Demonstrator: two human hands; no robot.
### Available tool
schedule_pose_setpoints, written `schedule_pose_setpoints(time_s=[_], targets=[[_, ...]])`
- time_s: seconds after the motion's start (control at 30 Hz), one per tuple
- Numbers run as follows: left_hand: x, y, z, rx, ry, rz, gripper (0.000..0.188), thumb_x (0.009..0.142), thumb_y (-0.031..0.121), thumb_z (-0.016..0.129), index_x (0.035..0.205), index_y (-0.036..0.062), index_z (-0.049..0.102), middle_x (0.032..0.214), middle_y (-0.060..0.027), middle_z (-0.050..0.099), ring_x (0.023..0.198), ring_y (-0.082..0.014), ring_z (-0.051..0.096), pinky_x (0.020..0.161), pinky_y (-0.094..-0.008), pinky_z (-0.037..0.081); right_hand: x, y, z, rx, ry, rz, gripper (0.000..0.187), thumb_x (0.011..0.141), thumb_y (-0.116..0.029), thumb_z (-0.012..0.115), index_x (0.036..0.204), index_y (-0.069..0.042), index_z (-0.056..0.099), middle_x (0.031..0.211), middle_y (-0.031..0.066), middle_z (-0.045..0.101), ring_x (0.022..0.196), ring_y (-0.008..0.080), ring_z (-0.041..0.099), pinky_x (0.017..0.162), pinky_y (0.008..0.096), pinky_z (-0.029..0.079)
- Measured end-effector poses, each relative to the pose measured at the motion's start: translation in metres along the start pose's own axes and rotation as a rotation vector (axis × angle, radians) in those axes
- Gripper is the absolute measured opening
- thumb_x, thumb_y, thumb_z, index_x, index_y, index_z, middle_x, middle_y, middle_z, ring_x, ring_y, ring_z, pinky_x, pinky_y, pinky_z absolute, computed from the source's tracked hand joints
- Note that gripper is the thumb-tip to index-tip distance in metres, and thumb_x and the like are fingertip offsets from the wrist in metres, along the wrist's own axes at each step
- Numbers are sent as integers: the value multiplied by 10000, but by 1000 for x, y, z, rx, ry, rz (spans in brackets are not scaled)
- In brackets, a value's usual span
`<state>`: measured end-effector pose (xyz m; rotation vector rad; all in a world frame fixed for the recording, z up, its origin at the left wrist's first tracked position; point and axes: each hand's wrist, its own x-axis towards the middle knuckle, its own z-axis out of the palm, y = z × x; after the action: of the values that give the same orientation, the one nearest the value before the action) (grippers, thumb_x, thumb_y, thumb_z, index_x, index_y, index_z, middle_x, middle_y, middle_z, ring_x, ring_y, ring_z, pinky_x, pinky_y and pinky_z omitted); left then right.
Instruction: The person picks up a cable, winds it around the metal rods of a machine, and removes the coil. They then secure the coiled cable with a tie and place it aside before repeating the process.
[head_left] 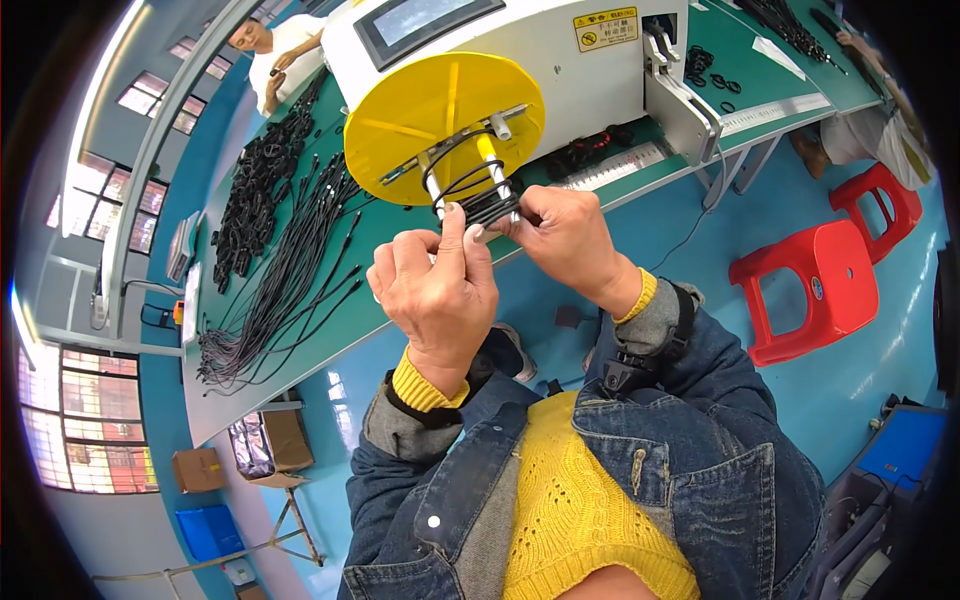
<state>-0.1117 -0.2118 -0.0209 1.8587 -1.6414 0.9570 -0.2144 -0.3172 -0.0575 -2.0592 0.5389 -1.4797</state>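
Observation:
A black cable (487,207) is wound in several loops round two white pegs that stick out from a yellow disc (395,115) on a white winding machine (600,80). My left hand (437,290) is at the near end of the left peg, thumb and finger pinched at the loops. From the right, my right hand (568,240) grips the coil beside the right peg, its fingers curled. A strand of the cable crosses the disc between the pegs. My fingers partly hide the lower loops.
On the green table (330,335) lie a bundle of straight black cables (275,290) and a heap of coiled ones (255,190). A co-worker (285,50) is behind it at the far left. Red stools (815,290) stand at the right. Cardboard boxes (198,470) sit at the lower left.

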Motion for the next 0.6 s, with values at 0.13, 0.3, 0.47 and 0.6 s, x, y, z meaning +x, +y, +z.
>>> schedule_pose_setpoints(time_s=[0.13,0.3,0.47,0.6], targets=[[-3,2,6,-3,-27,-79,355,736,146,630,1056,-5,592,895,-116,532,838,-255,525,698,-365,379,4,2,0,34,18,-11,228,643,-109,735,594,-11,535,505,121,492,434,245,477,411,325,376],[7,-13,21,-148,68,44,421,818,168,560,1155,-76,493,1029,-234,521,990,-361,497,847,-419,391,12,14,-3,3,-126,111,358,607,-194,787,797,-13,543,724,121,557,613,217,548,510,300,427],[21,-23,17,-306,-163,50,468,872,227,514,1187,-109,430,1184,-314,423,1103,-436,429,949,-448,346,25,29,-1,-27,-152,73,737,537,-325,830,1052,14,428,1010,182,514,872,287,554,740,343,460],[21,-24,17,-427,-298,-61,546,868,304,531,1190,-119,407,1226,-347,370,1161,-458,374,959,-432,348,18,38,9,158,-182,180,853,505,-281,851,1150,2,368,1099,160,486,949,255,543,828,334,470]])
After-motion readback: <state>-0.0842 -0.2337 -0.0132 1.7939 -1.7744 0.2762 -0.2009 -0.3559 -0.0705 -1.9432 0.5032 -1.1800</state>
